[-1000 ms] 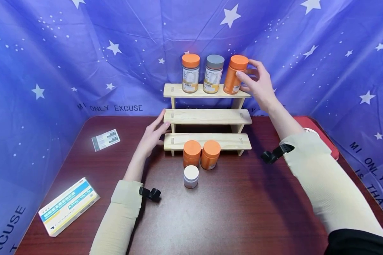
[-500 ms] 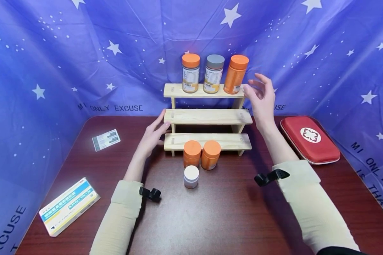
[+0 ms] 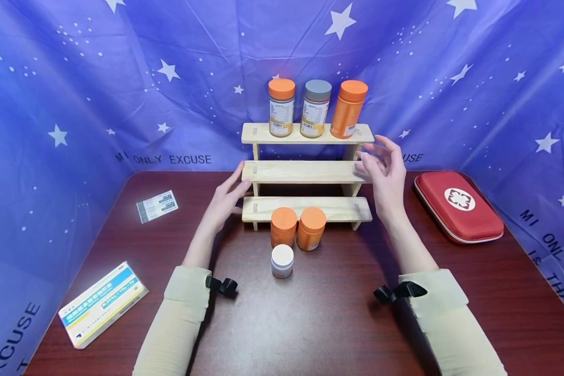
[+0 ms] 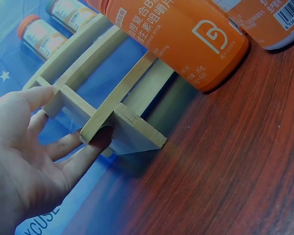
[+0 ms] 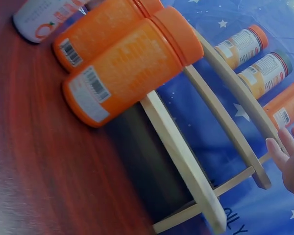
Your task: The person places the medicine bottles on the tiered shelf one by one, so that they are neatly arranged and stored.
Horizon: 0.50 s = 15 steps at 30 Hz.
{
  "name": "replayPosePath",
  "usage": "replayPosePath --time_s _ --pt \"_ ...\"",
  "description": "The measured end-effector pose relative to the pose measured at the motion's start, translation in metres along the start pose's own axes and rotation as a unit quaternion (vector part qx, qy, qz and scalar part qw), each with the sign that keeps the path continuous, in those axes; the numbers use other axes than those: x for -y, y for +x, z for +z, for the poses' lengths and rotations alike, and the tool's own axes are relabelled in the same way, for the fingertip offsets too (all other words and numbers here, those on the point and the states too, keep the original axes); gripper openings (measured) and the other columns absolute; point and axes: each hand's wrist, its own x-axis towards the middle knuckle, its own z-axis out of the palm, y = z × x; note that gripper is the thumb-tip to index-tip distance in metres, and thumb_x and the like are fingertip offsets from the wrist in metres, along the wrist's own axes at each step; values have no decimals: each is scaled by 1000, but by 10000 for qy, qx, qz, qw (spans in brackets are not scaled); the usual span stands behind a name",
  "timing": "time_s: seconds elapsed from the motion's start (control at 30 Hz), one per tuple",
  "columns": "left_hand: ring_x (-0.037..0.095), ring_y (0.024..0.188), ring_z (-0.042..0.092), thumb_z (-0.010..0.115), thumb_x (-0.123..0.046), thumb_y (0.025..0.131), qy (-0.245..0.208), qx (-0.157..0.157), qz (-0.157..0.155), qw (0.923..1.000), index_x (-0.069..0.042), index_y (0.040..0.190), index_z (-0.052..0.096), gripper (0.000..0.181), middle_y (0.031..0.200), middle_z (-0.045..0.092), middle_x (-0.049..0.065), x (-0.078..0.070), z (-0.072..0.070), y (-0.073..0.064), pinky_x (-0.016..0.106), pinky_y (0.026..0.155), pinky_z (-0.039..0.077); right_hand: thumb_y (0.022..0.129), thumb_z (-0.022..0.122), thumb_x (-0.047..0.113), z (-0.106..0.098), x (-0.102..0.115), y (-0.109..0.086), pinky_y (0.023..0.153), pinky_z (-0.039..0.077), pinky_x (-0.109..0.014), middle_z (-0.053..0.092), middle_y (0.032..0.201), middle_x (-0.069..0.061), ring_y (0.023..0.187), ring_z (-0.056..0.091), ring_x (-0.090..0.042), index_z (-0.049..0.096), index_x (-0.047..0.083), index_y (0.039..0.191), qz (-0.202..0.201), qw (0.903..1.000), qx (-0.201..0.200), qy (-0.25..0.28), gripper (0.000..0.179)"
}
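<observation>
Right grip (image 3: pixel 389 180) lowered, loosely apart; left grip (image 3: pixel 222 202) spread against rack (image 3: pixel 305 171); top-right orange bottle (image 3: pixel 348 114) upright, long axis vertical.

this place looks like a small staged set, because blue cloth (image 3: pixel 211 36) with white stars (image 3: pixel 340 22) surrounds the wood-grained table (image 3: pixel 329 324) at back, left and right.

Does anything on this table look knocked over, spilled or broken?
Nothing stands out. The three jars atop the wooden rack stand upright, as do the two orange jars and white bottle on the table, and no spill or damage shows.
</observation>
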Motion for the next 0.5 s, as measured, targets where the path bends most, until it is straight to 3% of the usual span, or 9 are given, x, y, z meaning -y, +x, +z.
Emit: replayPosePath --time_s 0.23,0.5 --pt "44 141 51 57 -46 104 -1 15 19 10000 -47 161 25 65 172 23 5 0 1 -1 56 89 62 98 64 3 -2 -3 -21 87 65 -34 61 124 -23 109 72 -27 52 5 142 166 9988 308 340 46" --pt "43 140 53 57 -45 105 -72 14 58 10000 -50 158 28 61 171 26 7 1 0 -1 55 89 63 100 60 4 -4 -10 -38 91 65 -36 63 123 -17 111 72 -23 46 1 146 401 9961 765 162 49"
